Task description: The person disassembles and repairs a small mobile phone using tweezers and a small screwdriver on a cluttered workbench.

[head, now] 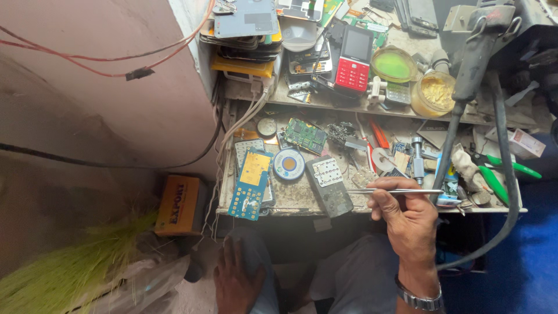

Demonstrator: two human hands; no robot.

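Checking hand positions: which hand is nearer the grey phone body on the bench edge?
Right. The right hand holds tweezers just beside the grey phone body; the left hand rests on the knee, below the bench.

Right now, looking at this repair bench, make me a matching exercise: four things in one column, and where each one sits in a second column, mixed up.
Things:
1. tweezers
2. red phone
3. solder reel
4. orange box

Places:
A. on the floor, left of the bench
B. on the upper shelf, beside the green dish
C. in the right hand
D. on the lower shelf, next to the blue and yellow circuit board

Pairs: 1-C, 2-B, 3-D, 4-A
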